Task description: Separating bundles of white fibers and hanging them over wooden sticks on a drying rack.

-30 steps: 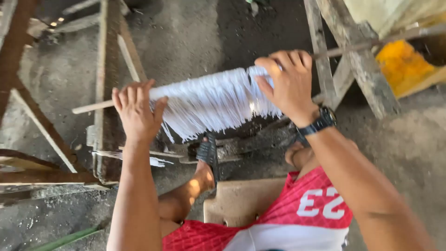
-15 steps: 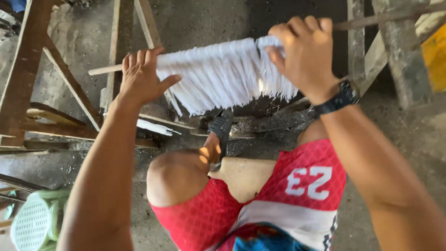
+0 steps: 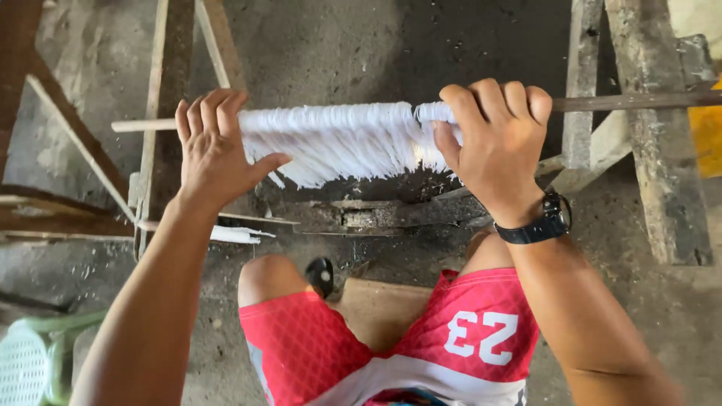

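Note:
A thin wooden rod [image 3: 143, 125] runs level across the view, wound with a band of white thread [image 3: 338, 139] whose loose ends hang down. My left hand [image 3: 214, 146] rests on the left end of the thread, fingers curled over the rod and thumb spread below. My right hand [image 3: 496, 139], a black watch on its wrist, is closed around the rod at the thread's right end. Below are my knees in red shorts [image 3: 391, 346].
A wooden frame [image 3: 169, 68] of posts and slanted slats stands left; weathered beams [image 3: 662, 150] stand right. A dark metal bar [image 3: 376, 214] lies under the thread. A wooden seat [image 3: 376, 312] is between my legs, a green plastic stool [image 3: 34, 361] at bottom left, concrete floor all round.
The view has dropped and closed in; both knees now show. My hands keep their places on the rod, which sits lower in view and more level.

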